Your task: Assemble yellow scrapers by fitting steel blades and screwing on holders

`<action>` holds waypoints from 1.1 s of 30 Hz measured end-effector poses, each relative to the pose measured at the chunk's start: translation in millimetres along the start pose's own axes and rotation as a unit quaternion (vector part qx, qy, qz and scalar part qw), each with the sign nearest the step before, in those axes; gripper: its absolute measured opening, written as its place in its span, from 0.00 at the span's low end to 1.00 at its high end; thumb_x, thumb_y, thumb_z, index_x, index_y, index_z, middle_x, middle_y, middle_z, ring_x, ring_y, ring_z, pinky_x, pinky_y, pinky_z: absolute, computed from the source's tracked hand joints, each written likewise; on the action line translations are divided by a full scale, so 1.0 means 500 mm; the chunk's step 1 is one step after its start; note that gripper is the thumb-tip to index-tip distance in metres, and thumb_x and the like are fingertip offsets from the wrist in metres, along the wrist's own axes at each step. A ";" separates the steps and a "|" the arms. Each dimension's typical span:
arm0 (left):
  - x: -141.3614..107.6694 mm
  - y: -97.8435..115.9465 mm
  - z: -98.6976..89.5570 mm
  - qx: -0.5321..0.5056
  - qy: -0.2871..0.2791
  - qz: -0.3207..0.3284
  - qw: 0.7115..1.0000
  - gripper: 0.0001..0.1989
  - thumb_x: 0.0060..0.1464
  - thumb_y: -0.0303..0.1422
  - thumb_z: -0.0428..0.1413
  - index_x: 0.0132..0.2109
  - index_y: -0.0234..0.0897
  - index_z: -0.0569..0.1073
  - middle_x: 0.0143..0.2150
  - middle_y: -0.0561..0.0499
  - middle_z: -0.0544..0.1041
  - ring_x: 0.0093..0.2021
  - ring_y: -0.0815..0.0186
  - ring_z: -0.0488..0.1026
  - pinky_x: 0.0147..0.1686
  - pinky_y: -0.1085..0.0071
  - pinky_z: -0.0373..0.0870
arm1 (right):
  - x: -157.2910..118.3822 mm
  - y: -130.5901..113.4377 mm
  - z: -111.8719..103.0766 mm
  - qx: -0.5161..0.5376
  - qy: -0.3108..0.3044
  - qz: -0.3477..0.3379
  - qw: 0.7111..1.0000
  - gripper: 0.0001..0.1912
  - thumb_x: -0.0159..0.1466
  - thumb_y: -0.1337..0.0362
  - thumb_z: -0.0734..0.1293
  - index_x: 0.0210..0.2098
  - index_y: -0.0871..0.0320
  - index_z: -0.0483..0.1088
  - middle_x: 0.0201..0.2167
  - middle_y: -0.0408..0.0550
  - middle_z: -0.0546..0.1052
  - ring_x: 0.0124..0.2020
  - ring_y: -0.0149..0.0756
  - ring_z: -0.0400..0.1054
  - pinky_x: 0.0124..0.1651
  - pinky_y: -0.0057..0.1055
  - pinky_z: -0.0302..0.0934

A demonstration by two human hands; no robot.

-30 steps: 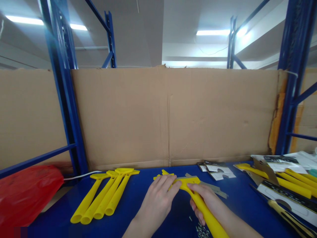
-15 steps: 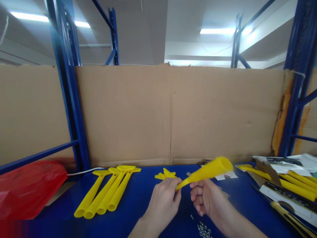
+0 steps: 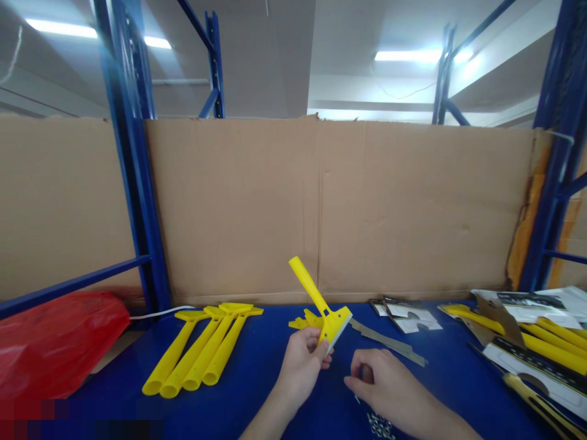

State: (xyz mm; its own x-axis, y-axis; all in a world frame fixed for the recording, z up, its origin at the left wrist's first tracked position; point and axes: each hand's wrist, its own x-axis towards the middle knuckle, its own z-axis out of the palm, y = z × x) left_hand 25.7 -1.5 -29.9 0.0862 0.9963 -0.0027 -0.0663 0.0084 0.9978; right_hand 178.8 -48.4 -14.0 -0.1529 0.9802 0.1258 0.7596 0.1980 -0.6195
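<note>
A yellow scraper [image 3: 308,284] is gripped by its head in my left hand [image 3: 302,360], thumb in front and fingers behind. Its handle tilts up and to the left, and a pale metal blade edge [image 3: 340,330] runs along the head's right side. My right hand [image 3: 385,382] hovers low over the blue table, fingers curled and thumb drawn toward the forefinger; whether anything is between them is hidden. Just below its thumb lies a small screw [image 3: 358,399]. Several small screws and nuts [image 3: 380,426] are heaped beneath that hand, partly covered by it.
Several yellow scraper handles [image 3: 220,348] lie in a row on the left. Yellow head pieces [image 3: 298,322] and thin metal blade strips [image 3: 394,346] sit behind my hands. Printed cards [image 3: 413,315], more yellow scrapers [image 3: 553,348] and a cutter [image 3: 534,397] occupy the right. A red bag [image 3: 64,342] is far left.
The scraper has turned in my left hand: its handle, which pointed right toward the camera, now points up-left, and the blade side shows. My right hand has moved down toward the screws, fingers curling.
</note>
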 end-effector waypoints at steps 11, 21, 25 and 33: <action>-0.004 0.009 0.003 -0.007 0.000 -0.016 1.000 0.03 0.48 0.20 0.57 0.33 0.27 0.72 0.21 0.53 0.75 0.19 0.74 0.70 0.21 0.78 0.68 | -0.001 0.012 0.000 0.002 -0.040 -0.005 0.999 0.06 0.53 0.68 0.67 0.19 0.57 0.70 0.18 0.41 0.73 0.22 0.31 0.66 0.24 0.25 0.52; -0.002 0.008 0.001 -0.006 -0.005 -0.012 1.000 0.03 0.47 0.20 0.58 0.32 0.28 0.72 0.22 0.52 0.76 0.20 0.73 0.70 0.22 0.77 0.68 | 0.003 0.017 0.007 0.065 -0.031 -0.007 0.997 0.06 0.51 0.73 0.65 0.21 0.57 0.71 0.15 0.37 0.69 0.18 0.28 0.65 0.23 0.23 0.56; -0.005 0.013 0.004 -0.007 0.000 -0.018 1.000 0.04 0.47 0.19 0.56 0.32 0.27 0.72 0.22 0.52 0.76 0.20 0.74 0.69 0.22 0.77 0.67 | 0.013 0.023 0.019 0.171 -0.009 0.019 0.985 0.08 0.49 0.75 0.63 0.24 0.57 0.69 0.15 0.35 0.67 0.17 0.26 0.65 0.17 0.19 0.52; -0.013 0.015 0.006 0.000 -0.029 -0.005 1.000 0.04 0.47 0.19 0.56 0.32 0.28 0.72 0.22 0.53 0.75 0.20 0.74 0.69 0.23 0.76 0.66 | 0.033 0.014 0.017 0.292 0.115 -0.009 0.949 0.02 0.46 0.67 0.68 0.22 0.56 0.70 0.17 0.39 0.71 0.18 0.31 0.66 0.15 0.22 0.56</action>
State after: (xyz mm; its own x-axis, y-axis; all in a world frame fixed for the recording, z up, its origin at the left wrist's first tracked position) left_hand 27.5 -8.0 -22.4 0.1436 0.9896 -0.0095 -0.0659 0.0191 0.9976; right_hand 176.3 -31.0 -22.8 0.0305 0.9641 0.2639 0.2681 0.2464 -0.9313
